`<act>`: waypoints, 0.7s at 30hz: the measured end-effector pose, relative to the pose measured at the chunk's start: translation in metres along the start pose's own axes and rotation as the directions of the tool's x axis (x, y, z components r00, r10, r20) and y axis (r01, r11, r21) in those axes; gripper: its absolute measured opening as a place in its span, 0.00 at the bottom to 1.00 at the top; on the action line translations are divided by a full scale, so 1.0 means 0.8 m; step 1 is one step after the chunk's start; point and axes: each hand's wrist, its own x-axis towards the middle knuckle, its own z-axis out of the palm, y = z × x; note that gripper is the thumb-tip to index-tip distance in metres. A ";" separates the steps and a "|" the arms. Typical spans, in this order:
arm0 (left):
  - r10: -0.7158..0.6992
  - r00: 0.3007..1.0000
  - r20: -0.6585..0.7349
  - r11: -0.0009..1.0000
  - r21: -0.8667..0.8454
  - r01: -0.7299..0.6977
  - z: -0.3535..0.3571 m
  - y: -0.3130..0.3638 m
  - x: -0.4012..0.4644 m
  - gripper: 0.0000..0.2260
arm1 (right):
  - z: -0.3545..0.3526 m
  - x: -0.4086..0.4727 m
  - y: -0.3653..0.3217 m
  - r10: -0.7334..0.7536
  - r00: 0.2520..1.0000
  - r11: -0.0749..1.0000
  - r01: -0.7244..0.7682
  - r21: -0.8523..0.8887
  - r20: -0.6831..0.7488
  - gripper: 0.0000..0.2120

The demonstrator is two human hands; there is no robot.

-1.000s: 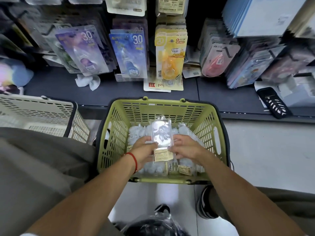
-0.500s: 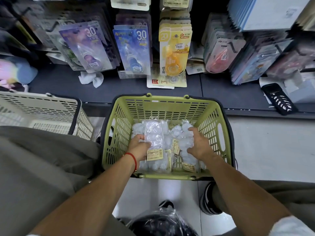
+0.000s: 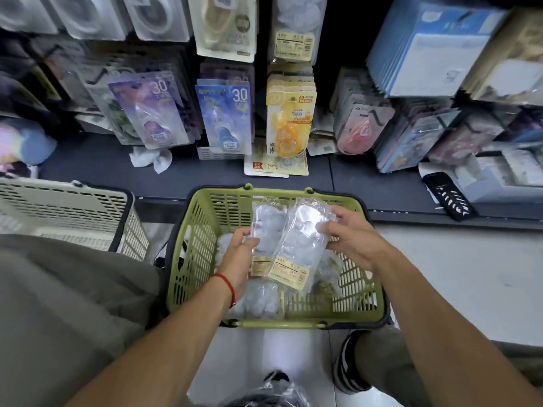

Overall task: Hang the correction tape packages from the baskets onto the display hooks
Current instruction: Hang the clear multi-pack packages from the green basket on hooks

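Correction tape packages: two clear plastic packs with yellow label strips at the bottom, held up side by side above the middle of the green basket (image 3: 202, 259); left pack (image 3: 266, 227), right pack (image 3: 299, 245) overlapping its edge.
Left hand (image 3: 238, 259): fingers curled round the lower left edge of the left pack, thumb on its front; red string at the wrist.
Right hand (image 3: 349, 239): fingertips pinching the right edge of the right pack, tilting it toward the other, probably to gather both into one stack for hanging.
Remaining stock: more clear packs lying loose on the basket floor, mostly toward the near left corner.
Green basket: on the floor against the front edge of the dark shelf (image 3: 367, 177), placed within reach of the hooks.
Display: hanging rows above the shelf, purple (image 3: 152, 113), blue (image 3: 226, 113) and yellow (image 3: 289, 113) cards; matching clear packs (image 3: 293, 24) hang at the top centre, the likely target hook.
White basket (image 3: 67, 212): beside the green one, on its left.
Progress: judged early, neither held pack hung yet.
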 end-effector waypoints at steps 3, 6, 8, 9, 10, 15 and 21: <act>-0.116 0.951 0.286 0.949 -0.251 0.191 0.012 0.014 -0.013 0.19 | 0.038 0.010 -0.013 -0.067 0.993 0.998 0.066 -0.016 -0.095 0.17; 0.007 0.928 0.371 0.925 -0.356 0.136 0.014 0.033 -0.024 0.20 | 0.069 0.015 -0.031 -0.186 0.956 0.974 0.149 -0.170 -0.228 0.20; 0.097 0.935 0.340 0.916 -0.398 0.050 0.014 0.054 -0.032 0.23 | 0.081 0.014 -0.057 -0.273 0.941 0.948 0.228 -0.220 -0.201 0.25; 0.138 0.937 0.320 0.914 -0.405 0.003 0.015 0.067 -0.035 0.26 | 0.086 0.012 -0.072 -0.299 0.940 0.943 0.265 -0.202 -0.164 0.28; 0.178 0.938 0.298 0.914 -0.404 -0.045 0.017 0.082 -0.037 0.29 | 0.090 0.011 -0.088 -0.317 0.938 0.934 0.282 -0.219 -0.144 0.30; 0.396 0.900 0.184 0.879 -0.360 -0.313 0.022 0.169 -0.058 0.41 | 0.101 -0.003 -0.162 -0.357 0.903 0.901 0.266 -0.341 -0.238 0.30; 0.477 0.825 0.304 0.879 -0.172 -0.445 0.031 0.252 -0.074 0.48 | 0.086 -0.010 -0.223 -0.441 0.874 0.898 0.432 -0.085 -0.204 0.18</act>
